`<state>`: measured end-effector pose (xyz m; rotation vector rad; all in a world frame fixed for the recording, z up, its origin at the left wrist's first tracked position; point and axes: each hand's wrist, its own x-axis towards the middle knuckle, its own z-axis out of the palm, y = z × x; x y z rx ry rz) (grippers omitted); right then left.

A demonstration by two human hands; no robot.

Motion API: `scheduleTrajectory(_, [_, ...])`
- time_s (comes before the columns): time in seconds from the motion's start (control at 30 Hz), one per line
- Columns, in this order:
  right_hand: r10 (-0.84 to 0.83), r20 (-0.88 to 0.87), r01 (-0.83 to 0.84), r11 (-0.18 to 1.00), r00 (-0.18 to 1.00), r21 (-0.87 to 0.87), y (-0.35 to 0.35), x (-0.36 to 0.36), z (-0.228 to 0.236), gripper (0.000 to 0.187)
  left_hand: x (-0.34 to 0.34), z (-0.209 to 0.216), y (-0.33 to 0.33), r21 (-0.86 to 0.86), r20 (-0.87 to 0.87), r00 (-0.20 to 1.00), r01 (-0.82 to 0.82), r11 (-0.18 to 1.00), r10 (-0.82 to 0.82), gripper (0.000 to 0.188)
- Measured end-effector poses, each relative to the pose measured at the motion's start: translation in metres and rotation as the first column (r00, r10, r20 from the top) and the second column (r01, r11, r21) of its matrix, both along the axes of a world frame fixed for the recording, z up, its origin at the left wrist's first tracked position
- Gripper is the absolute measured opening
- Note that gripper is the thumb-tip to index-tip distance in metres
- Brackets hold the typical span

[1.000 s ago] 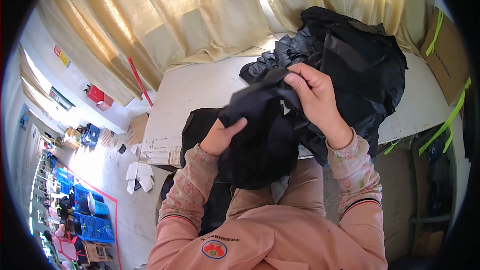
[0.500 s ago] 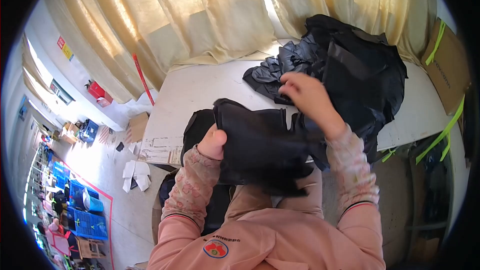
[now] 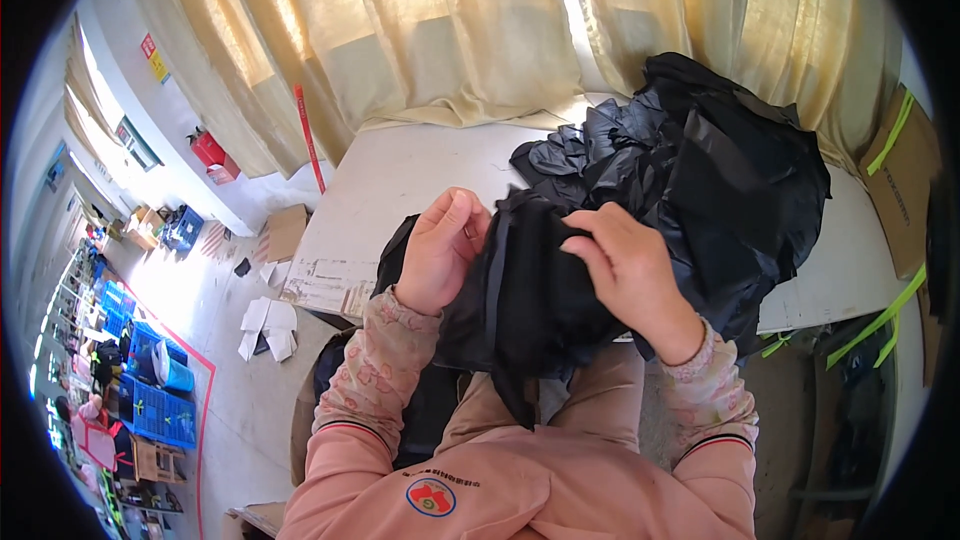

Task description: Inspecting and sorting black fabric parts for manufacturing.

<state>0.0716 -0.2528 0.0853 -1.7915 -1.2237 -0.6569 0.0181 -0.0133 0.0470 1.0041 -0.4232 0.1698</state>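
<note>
A folded piece of black fabric [image 3: 540, 285] hangs between my two hands, over my lap at the table's near edge. My left hand [image 3: 440, 252] is closed at its upper left edge, thumb pressed to the fingers. At its upper right side, my right hand [image 3: 640, 270] pinches it between thumb and curled fingers. A narrow dark strip runs down the piece's left side and ends in a loose tip above my legs. Past my right hand lies a large heap of shiny black fabric [image 3: 745, 180], crumpled along its left part.
The white table [image 3: 420, 155] has a worn front left corner and backs onto yellowish curtains [image 3: 450, 30]. A cardboard sheet [image 3: 905, 190] with green straps stands at the right. On the left floor are white papers [image 3: 268, 328] and blue crates [image 3: 165, 415]; a red extinguisher [image 3: 207, 150] is by the wall.
My right hand has come down from beside the heap onto the fabric piece. My left hand has risen along its edge, and the piece is now turned narrower. The view has shifted slightly.
</note>
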Motion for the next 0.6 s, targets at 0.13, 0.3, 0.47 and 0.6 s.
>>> scheduleTrajectory(0.13, [-0.007,-0.024,0.007,1.0,1.0,-0.008,0.0,0.0,0.005,0.017,-0.011,0.008,-0.021,0.24,-0.191,0.959,-0.163,0.957,0.211,0.024])
scheduleTrajectory(0.3, [0.033,-0.017,-0.033,0.998,0.999,-0.047,0.004,-0.008,0.008,0.016,-0.004,0.001,-0.025,0.515,-0.039,0.921,-0.314,0.798,0.387,0.021])
scheduleTrajectory(0.47, [0.1,-0.04,-0.102,0.994,0.994,-0.043,0.0,-0.009,0.017,0.015,0.0,-0.005,-0.008,0.418,-0.307,0.941,-0.003,0.908,0.144,0.019])
scheduleTrajectory(0.6, [0.122,-0.047,-0.125,0.991,0.991,-0.057,0.001,-0.01,0.021,0.012,-0.006,-0.012,-0.006,0.133,-0.34,0.937,0.132,0.982,-0.079,0.03])
